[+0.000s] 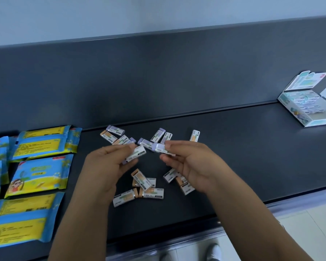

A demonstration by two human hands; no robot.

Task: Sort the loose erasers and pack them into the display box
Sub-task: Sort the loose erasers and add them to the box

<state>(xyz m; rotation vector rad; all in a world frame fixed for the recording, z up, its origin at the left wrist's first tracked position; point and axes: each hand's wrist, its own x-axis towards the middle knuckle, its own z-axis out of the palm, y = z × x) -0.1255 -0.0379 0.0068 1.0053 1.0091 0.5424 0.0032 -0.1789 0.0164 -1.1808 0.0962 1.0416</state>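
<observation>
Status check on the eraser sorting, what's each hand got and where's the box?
Left hand pinching one eraser; right hand gripping another. Loose erasers scattered beneath. Display box open, far right. Wipe packets left, clear of work.

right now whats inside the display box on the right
The open display box holds rows of sleeved erasers packed side by side along its back part. The front part looks unfilled. Anything beneath the top layer is hidden, and their colours are too small to tell.

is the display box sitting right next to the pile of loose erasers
No, the display box stands far off at the counter's right end, well apart from the loose erasers.
</observation>
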